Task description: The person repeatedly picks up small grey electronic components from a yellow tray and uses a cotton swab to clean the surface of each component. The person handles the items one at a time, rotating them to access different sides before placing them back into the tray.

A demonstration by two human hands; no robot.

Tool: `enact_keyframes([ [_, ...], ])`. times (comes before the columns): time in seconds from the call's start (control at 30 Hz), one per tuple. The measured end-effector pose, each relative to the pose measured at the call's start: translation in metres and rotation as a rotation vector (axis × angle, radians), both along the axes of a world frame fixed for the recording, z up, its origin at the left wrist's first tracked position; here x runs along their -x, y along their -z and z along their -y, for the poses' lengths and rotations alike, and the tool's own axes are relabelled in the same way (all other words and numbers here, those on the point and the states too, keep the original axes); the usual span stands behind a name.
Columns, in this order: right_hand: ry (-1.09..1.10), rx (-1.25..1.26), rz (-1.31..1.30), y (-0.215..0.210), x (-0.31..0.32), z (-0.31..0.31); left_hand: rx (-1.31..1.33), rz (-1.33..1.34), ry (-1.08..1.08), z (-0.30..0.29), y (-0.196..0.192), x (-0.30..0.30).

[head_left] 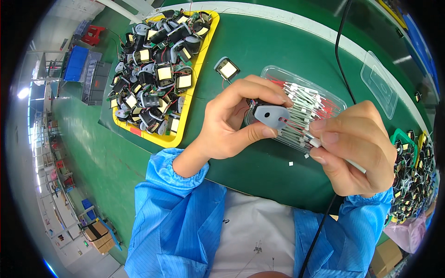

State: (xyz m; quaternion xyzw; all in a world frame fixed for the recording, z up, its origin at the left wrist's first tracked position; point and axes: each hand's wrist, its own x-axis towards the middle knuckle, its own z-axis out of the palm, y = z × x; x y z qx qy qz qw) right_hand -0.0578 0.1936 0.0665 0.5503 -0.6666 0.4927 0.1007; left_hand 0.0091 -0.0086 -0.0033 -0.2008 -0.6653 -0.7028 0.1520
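Note:
Between the thumb and fingers of my left hand (236, 118) is a small black-and-grey electronic housing (269, 116), its rounded grey face with a dark hole turned up. Thin red wires run from it toward my right hand (354, 150), whose fingertips pinch a small white connector (314, 141). A thin white cable (356, 166) shows below those fingers. Under both hands stands a clear plastic box (340, 103) full of white cables with red wire ends. A similar housing (227, 69) with a pale yellow pad lies on the green table beyond my left hand.
At the left, a yellow tray (178, 134) is heaped with similar housings. A clear lid (379, 85) lies at the far right, near a black cable (340, 51). A green basket (398, 135) and more housings (410, 185) are at the right. Small white bits (291, 163) lie on the table.

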Motion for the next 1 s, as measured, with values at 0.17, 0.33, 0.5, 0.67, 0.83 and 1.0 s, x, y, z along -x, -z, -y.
enact_keyframes([
  [0.17, -0.011, 0.020, -0.013, 0.003, 0.001, 0.001, 0.004, 0.003, -0.006, 0.000, 0.000, -0.001],
  [0.33, -0.039, 0.032, -0.021, 0.005, 0.003, 0.004, -0.014, 0.019, -0.003, -0.001, -0.001, -0.001],
  [0.5, -0.066, 0.111, 0.040, 0.024, 0.006, 0.012, 0.041, 0.018, 0.014, 0.000, -0.001, -0.002],
  [0.67, -0.085, 0.118, 0.109, 0.035, 0.013, 0.018, -0.043, 0.158, -0.080, -0.005, -0.007, -0.008],
  [0.83, -0.045, 0.019, 0.126, 0.024, 0.018, 0.016, 0.092, 0.040, -0.171, -0.002, -0.008, -0.006],
  [1.0, -0.114, -0.021, 0.107, 0.020, 0.022, 0.017, 0.267, -0.055, -0.175, 0.004, -0.005, -0.005],
])
